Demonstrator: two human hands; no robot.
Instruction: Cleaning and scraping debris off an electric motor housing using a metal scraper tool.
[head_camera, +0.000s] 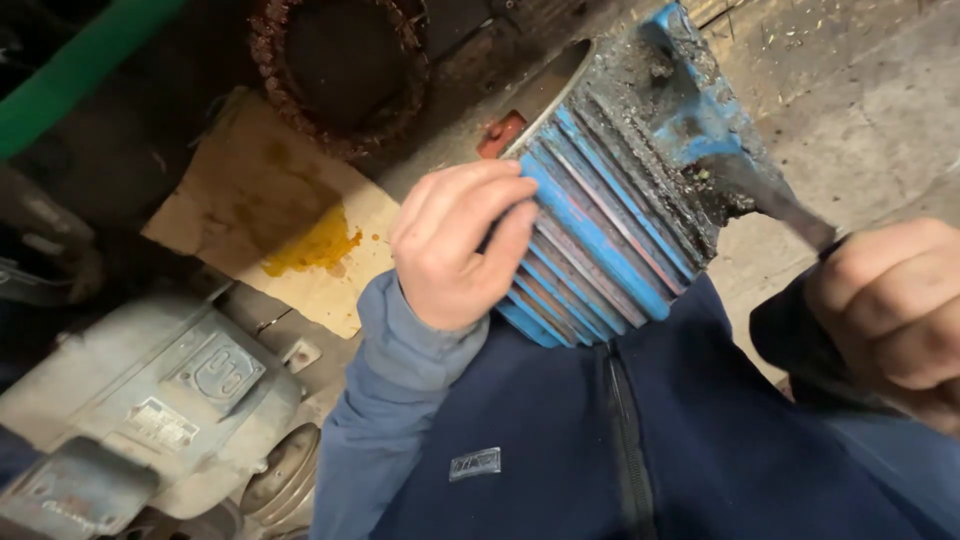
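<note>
Closest to me is my dark blue jacket (620, 440), zipped up, with the blue finned motor housing (600, 220) leaning against my chest. My left hand (455, 245) is wrapped over the near end of the housing, fingers curled across the ribs and the thumb pressed on the fins, bracing it. My right hand (895, 305) is closed in a fist round the handle of a flat metal scraper (775, 200), whose blade tip sits in the black, greasy crust at the foot of the housing. I judge that I am part-way through scraping caked dirt off the casting: some blue paint shows, much grime remains. The next stroke calls for a firm brace from the left hand and a shallow blade angle, so the tip does not slip off toward my sleeve. To my left a grey motor (170, 390) lies on the floor. Beyond it is stained cardboard (270, 220), then a stator ring with copper windings (340, 70) and a green pipe (80, 70).
</note>
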